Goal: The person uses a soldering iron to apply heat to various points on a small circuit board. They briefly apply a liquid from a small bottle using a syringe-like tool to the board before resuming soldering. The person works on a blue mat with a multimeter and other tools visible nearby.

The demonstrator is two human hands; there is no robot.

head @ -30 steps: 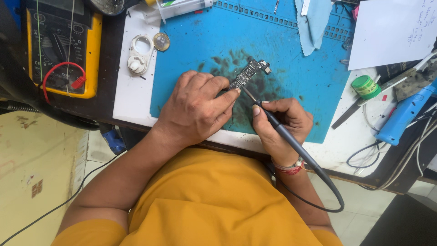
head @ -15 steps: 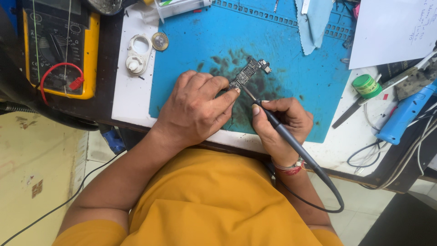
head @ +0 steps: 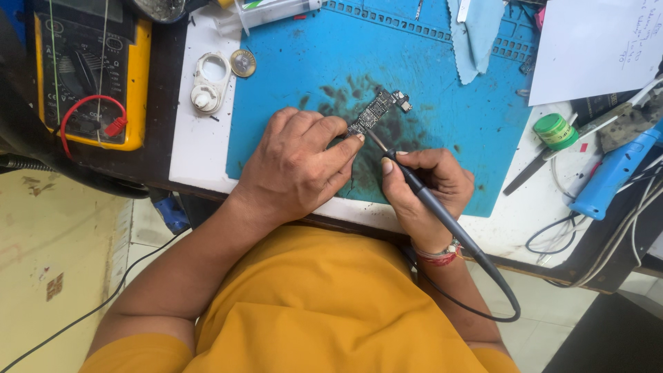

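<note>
Holding almost exactly as half a second and a full second earlier, the scene shows next to no change: the small dark narrow circuit board (head: 376, 112) lies in the same spot on the stained middle of the blue rubber work mat (head: 442, 76), tilted with its connector end pointing up and to the right. The left hand (head: 297, 166) rests on the mat at the board's lower end, fingers curled and fingertips pressing on that end to pin it down. The right hand (head: 428, 190) is clenched, pen-fashion, around the slim black soldering iron (head: 431, 207), whose metal tip touches or nearly touches the board just beside the left fingertips; I cannot tell if there is real contact. Its black cable loops down past the mat's near edge, in front of the yellow shirt.

Judging from this stillness, the tip is being kept on one point of the board, so the work looks to be in mid-step rather than moving between spots.

Left of the mat sit a white plastic ring piece (head: 209, 83), a coin (head: 242, 63) and a yellow multimeter (head: 90, 69). Right of the mat lie a small green round tin (head: 556, 131) and a blue handled tool (head: 615, 173).
</note>
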